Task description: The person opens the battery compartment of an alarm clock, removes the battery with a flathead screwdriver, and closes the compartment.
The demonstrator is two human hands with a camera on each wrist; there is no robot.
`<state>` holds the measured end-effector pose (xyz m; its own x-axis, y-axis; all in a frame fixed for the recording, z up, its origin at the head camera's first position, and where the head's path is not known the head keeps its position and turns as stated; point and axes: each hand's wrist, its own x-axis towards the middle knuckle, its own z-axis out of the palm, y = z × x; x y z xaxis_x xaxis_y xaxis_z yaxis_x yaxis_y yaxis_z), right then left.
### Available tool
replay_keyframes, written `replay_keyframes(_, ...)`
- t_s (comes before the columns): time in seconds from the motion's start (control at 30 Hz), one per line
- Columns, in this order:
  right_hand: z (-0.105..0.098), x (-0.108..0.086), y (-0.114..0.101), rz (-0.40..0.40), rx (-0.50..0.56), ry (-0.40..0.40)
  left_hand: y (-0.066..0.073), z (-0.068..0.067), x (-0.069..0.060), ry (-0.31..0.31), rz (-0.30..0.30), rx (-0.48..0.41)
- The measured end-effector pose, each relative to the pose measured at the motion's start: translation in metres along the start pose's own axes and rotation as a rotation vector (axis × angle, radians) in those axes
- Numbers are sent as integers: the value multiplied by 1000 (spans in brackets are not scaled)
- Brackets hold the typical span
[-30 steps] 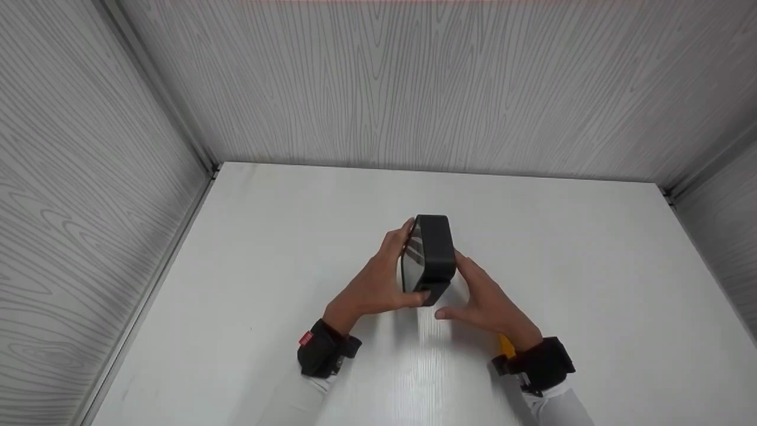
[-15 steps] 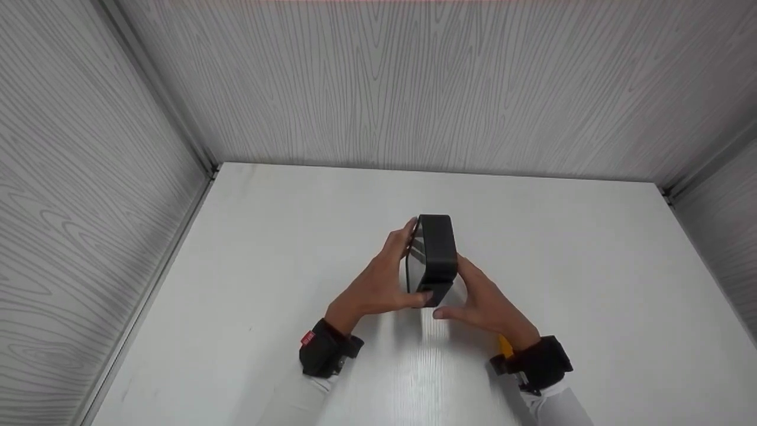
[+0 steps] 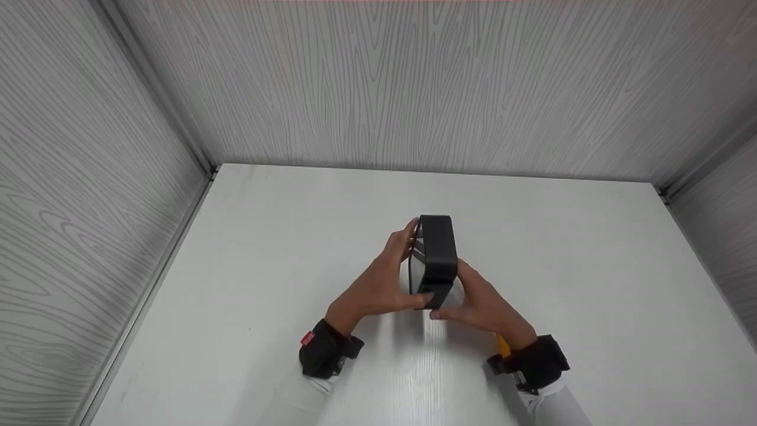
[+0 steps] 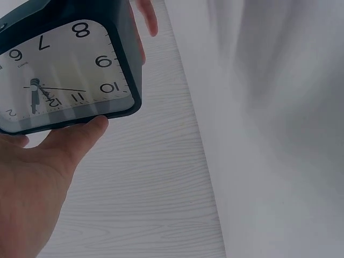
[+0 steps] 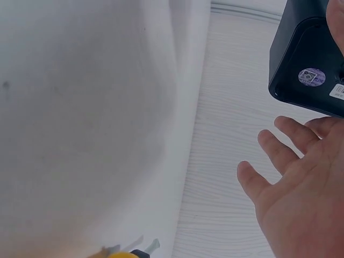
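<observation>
A black box-shaped alarm clock [image 3: 439,245] is held up over the white table in the head view. Its white numbered face [image 4: 67,64] appears upside down in the left wrist view. My left hand [image 3: 378,287] grips the clock from the left, thumb on its near end and fingers at the far end. My right hand [image 3: 485,302] is at the back, fingers spread and loosely bent. In the right wrist view a fingertip [image 5: 337,24] lies over the dark back panel [image 5: 293,64], near its stickers. The right hand's exact contact is partly hidden.
The white table [image 3: 284,236] reaches back to grey wood-grain walls [image 3: 378,89] behind and at both sides. Beneath the right wrist shows a yellow thing [image 3: 502,346], mostly hidden, its kind unclear. Black bands [image 3: 325,350] are worn on both wrists.
The clock has shifted slightly right, its face now showing narrower. My right hand has moved a little left, bringing its thumb closer to the clock's near end. The left hand keeps its grip.
</observation>
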<state>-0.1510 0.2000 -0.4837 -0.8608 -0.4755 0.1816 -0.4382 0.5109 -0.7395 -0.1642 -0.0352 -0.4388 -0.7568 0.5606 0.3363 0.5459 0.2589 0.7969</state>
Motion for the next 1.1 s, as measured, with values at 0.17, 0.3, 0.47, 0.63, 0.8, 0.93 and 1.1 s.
replay_keyframes(0.17, 1, 1, -1, -1, 48, -18, -1, 0, 1, -5, 11, 0)
replay_keyframes(0.3, 1, 2, -2, 2, 80, -29, -1, 0, 2, -2, 8, -6)
replay_keyframes(0.47, 2, 2, -2, -15, 92, -30, -1, 2, 2, -6, -1, -35)
replay_keyframes(0.63, 3, 2, -2, -29, 89, -15, 0, 2, 1, 1, 8, -52)
replay_keyframes(0.8, 4, 2, 0, -28, 81, 0, -1, 2, 2, -4, 9, -71)
replay_keyframes(0.93, 5, 2, 1, -25, 96, 5, -2, 3, 1, -5, 13, -83)
replay_keyframes(1.1, 4, 4, -3, -54, 113, 28, -5, 5, -1, -6, 30, -88)
